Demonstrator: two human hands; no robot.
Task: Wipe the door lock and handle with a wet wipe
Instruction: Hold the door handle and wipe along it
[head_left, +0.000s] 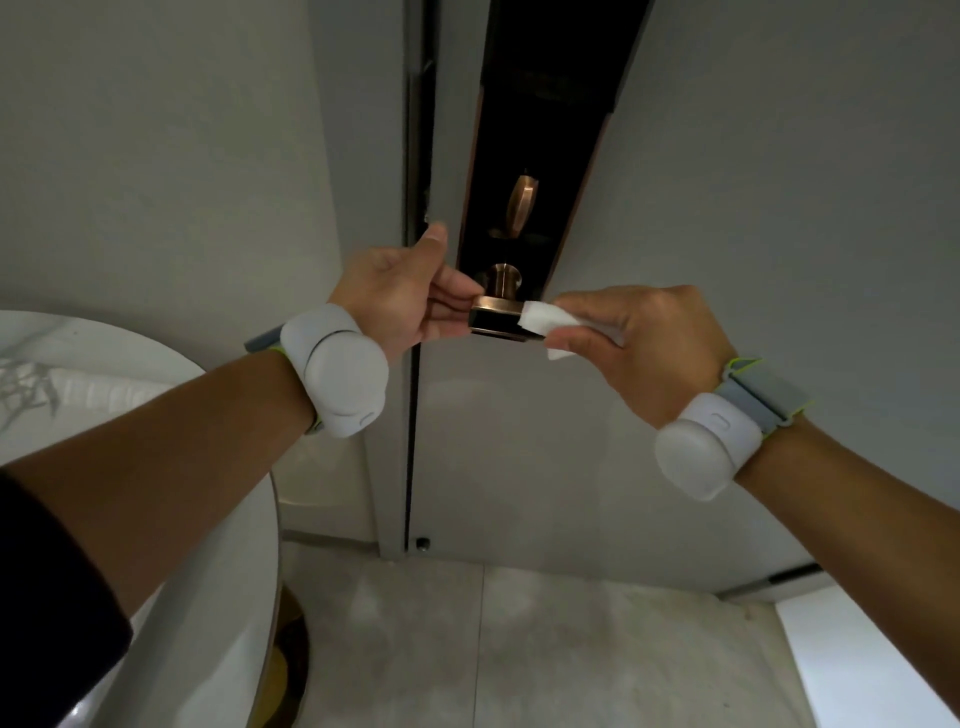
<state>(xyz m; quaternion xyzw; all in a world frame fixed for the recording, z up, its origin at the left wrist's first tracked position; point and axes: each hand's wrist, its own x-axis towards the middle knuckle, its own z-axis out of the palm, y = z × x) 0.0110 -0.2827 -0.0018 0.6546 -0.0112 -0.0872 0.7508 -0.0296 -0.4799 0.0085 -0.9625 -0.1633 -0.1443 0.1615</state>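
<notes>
A copper-coloured lever handle (496, 314) sticks out of a tall black lock plate (524, 130) on a pale grey door (753, 182). Above it on the plate sits a copper thumb-turn (521, 202). My left hand (402, 299) pinches the handle's left end between thumb and fingers. My right hand (644, 343) holds a folded white wet wipe (545, 325) pressed against the handle's right end. Both wrists wear white bands.
A round white marble-look table (156, 395) stands at my left, close under my left forearm. The door edge and its dark gap (414, 415) run down the middle. A small door stop (422, 544) sits at floor level. Pale floor tiles (545, 649) lie below.
</notes>
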